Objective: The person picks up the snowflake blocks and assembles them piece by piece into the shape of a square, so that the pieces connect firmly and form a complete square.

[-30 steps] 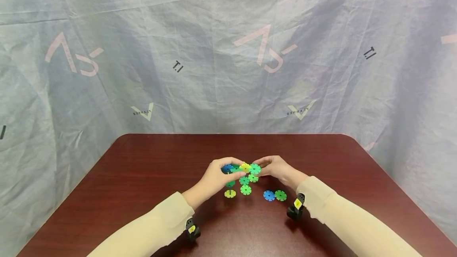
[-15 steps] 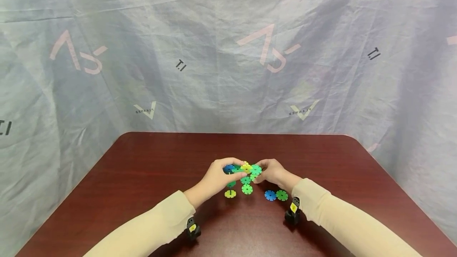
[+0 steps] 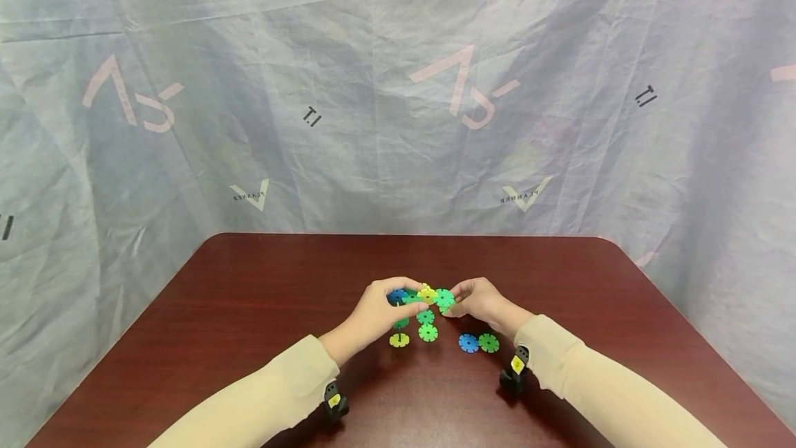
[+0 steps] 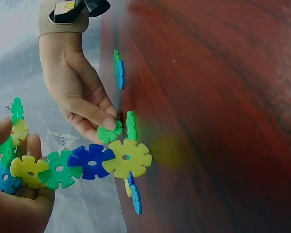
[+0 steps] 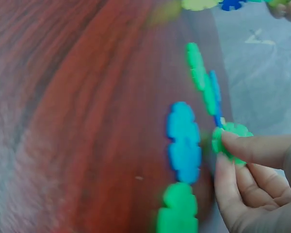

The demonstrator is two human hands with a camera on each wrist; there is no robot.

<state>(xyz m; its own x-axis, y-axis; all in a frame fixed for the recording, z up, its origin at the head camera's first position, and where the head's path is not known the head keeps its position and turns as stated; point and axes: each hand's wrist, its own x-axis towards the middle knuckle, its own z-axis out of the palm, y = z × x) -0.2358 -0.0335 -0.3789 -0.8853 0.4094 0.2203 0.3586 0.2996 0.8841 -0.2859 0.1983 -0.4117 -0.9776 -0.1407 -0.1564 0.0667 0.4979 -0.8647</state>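
Note:
My left hand (image 3: 381,308) grips a linked build of notched plastic snowflake discs, in yellow, green and blue. In the left wrist view, a chain of it runs out from the fingers through a green disc (image 4: 61,169) and a dark blue disc (image 4: 91,160) to a yellow disc (image 4: 128,158). My right hand (image 3: 486,301), just to the right of the build, pinches a green snowflake disc (image 5: 217,140) between thumb and index finger. Another green disc (image 5: 238,131) shows behind it; whether the two are joined I cannot tell.
A blue disc (image 3: 468,343) and a green disc (image 3: 488,343) lie side by side on the dark red table (image 3: 298,268). Left of them are a teal disc (image 3: 425,316) and a light green disc (image 3: 428,332). A printed grey cloth (image 3: 373,157) hangs behind the table.
My right hand has come down slightly, and its thumb and fingers now partly cover the light green disc that showed beside the teal one. The left hand holds nearly still.

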